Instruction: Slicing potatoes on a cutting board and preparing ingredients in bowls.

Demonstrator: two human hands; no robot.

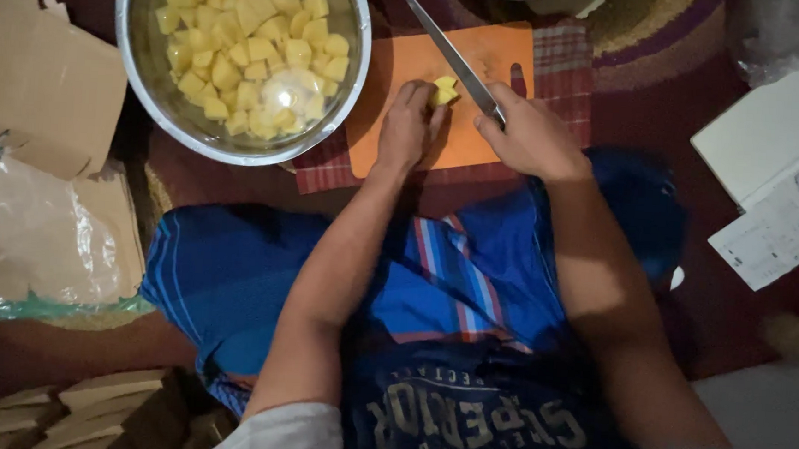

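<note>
The left hand (407,123) has its grip closed on a small yellow potato piece (444,89), pinning it near the middle of the orange cutting board (409,63). The right hand (527,131) has its grip wrapped tight around the handle of a knife (447,54), whose blade slants across the board's far edge and meets the piece. The board lies on a checked cloth (566,64) on the floor. Just beside the board's left edge stands a steel bowl (143,29) of potato cubes (249,44).
</note>
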